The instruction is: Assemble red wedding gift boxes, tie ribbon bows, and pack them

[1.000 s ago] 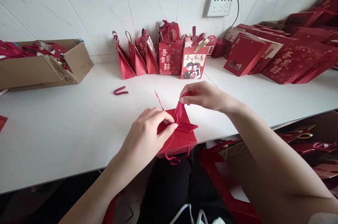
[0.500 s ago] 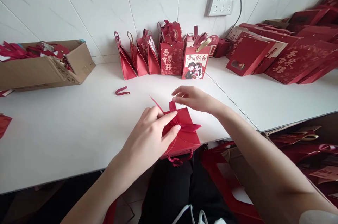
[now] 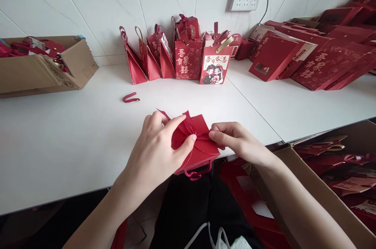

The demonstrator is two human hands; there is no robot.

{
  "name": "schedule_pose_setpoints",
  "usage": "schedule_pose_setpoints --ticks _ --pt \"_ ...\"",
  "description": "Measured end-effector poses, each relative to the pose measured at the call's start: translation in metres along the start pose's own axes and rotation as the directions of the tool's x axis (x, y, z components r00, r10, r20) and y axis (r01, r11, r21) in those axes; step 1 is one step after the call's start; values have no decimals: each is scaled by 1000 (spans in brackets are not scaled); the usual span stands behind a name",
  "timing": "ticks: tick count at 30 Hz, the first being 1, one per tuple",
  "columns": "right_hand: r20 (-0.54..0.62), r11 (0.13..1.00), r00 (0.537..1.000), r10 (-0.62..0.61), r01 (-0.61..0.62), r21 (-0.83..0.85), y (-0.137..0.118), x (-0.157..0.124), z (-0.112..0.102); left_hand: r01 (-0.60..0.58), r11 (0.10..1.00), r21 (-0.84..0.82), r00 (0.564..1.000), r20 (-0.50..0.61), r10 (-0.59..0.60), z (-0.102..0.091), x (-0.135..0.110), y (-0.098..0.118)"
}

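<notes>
A red gift box (image 3: 202,156) with a twisted cord handle (image 3: 196,174) sits at the table's front edge, just above my lap. Over its top lies a red ribbon (image 3: 190,124), gathered at the middle, with tails spreading out. My left hand (image 3: 161,141) reaches over the box from the left. Its thumb and forefinger press on the ribbon at the gathered middle, and the other fingers curl by the left tail. On the right side, my right hand (image 3: 235,139) pinches the ribbon's right tail between thumb and fingers. The box's left part is hidden under my left hand.
A loose dark-red strap (image 3: 131,98) lies on the white table (image 3: 73,143). Finished-looking red boxes (image 3: 188,59) stand along the tiled wall. An open carton (image 3: 32,74) is at the left, stacked red bags (image 3: 326,59) at the right, another carton (image 3: 308,178) below right.
My right hand has come down from the ribbon's far tail to its right tail and now pinches it. My left hand stays on the middle of the ribbon. The view has shifted slightly.
</notes>
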State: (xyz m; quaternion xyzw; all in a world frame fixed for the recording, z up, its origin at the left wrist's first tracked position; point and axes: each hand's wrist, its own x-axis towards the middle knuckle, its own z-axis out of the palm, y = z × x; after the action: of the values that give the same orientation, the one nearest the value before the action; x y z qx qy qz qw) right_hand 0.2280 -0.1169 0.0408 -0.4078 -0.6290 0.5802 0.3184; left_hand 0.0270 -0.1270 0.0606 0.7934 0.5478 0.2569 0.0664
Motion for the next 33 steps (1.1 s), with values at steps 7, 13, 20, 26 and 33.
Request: schedule_pose_setpoints --ticks 7,13,20,26,33 --pt "2 975 1000 9 -9 220 11 3 6 321 831 -453 896 -139 -422 1 -24 -22" --pt "-14 967 999 39 -34 251 10 0 11 495 650 -577 866 263 -426 2 -43 -24" --pt "10 887 998 65 -62 458 14 4 12 396 518 -759 902 217 -373 14 -39 -21" --pt "6 817 991 132 -112 566 17 8 14 373 446 -813 889 177 -421 24 -39 -21" --pt "-26 870 997 69 -47 491 27 4 5 420 401 -814 868 232 -438 22 -37 -24"
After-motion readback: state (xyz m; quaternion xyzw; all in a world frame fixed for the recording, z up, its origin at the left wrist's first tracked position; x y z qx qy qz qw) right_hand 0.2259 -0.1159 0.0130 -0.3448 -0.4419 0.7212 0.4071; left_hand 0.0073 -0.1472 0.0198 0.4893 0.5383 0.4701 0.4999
